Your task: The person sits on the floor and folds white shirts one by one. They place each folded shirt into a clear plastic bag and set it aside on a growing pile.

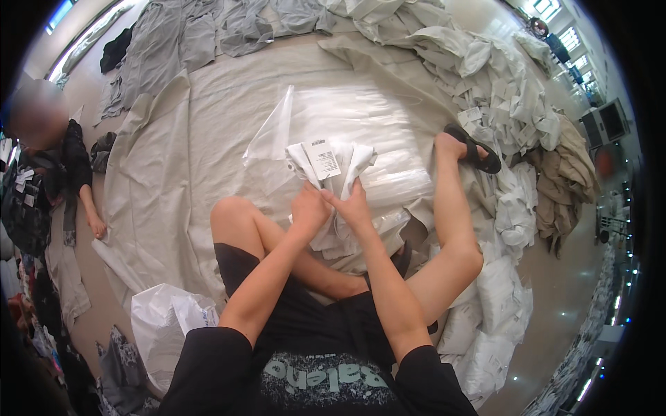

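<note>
White cloth, folded into a bundle, makes up the garment [361, 161] held up in front of the seated person's lap, with a pale paper tag [322, 159] covered in small print lying on top of it. The left hand [310, 207] and the right hand [352, 206] grip its near edge side by side, close together. Fingers on both are bent in, pinching the cloth; the tips are mostly hidden, so I cannot tell how each one sits.

Just beyond the garment lies a layer of clear plastic bags [388, 135], spread on a big beige sheet [149, 180] that covers much of the floor. One bag corner lifts up at the left of the layer. White clothes [510, 90] are heaped at the upper right, with brown clothes [562, 177] beside them, and grey clothes [170, 45] lie along the far edge. Filled clear packets [489, 312] are piled near the right leg, which ends in a black sandal [479, 151]. At the lower left sits a white plastic bag [166, 319] — crumpled — and farther off on the left is another person in dark clothes [76, 156].
</note>
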Tool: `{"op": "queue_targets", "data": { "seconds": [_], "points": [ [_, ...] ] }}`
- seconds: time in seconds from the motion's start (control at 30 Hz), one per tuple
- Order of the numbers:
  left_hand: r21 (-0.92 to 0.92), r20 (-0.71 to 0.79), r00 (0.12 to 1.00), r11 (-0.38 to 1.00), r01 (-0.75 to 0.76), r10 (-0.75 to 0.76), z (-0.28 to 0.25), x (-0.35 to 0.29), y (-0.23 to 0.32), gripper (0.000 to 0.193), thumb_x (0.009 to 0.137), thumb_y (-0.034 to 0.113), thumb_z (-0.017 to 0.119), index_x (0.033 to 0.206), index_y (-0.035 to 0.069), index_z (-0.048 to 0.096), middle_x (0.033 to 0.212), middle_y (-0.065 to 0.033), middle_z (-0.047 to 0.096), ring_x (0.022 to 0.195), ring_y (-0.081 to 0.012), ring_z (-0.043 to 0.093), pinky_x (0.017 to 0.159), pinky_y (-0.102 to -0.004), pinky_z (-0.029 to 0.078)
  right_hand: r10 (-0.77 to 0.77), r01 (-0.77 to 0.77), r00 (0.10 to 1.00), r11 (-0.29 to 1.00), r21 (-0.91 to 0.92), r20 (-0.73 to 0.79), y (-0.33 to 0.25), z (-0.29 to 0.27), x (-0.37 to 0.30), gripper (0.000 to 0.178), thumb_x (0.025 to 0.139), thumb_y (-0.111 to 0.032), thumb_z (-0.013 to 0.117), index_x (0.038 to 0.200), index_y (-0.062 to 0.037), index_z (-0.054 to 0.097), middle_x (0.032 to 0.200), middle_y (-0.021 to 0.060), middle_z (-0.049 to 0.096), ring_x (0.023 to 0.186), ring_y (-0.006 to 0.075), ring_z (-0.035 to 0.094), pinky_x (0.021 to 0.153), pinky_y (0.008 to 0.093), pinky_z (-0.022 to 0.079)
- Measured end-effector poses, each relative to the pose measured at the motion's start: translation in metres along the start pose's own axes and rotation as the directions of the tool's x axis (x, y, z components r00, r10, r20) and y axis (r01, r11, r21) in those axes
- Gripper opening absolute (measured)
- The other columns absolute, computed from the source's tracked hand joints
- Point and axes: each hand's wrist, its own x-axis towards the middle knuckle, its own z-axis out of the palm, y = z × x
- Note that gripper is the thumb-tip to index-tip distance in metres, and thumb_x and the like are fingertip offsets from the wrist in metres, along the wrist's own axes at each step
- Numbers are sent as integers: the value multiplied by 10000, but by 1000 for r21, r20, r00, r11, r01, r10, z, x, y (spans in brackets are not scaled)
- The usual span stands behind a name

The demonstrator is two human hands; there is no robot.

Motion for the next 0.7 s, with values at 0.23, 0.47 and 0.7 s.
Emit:
{"op": "queue_targets", "data": {
  "seconds": [0.23,0.47,0.7],
  "points": [
    [-93,173,899,916,-391,402,6,-40,3,754,836,325,692,1390,-156,514,1206,-371,659,1101,-529,662,1002,-549,543,96,-105,990,991,-83,-101,12,2,-1,1114,674,-382,999,1525,49,424,1386,331,605,1321,464,586,1084,499,503],
    [-86,172,952,966,-242,254,-39,42,-58,262,915,264,698,1009,46,807,931,-167,803,842,-318,772,762,-439,596,47,-73,993,968,-239,-112,-10,-36,9,748,752,-314,927,1396,-91,619,1236,198,768,1161,430,716,969,486,555],
    [276,420,841,835,-476,341,-30,60,-53,259,932,277,711,1131,112,716,996,-162,747,984,-387,705,847,-496,569,-235,165,954,929,-331,-184,-72,-149,0,702,785,-185,914,1403,-26,621,1231,192,772,1142,362,740,965,425,563]
  ]
}}
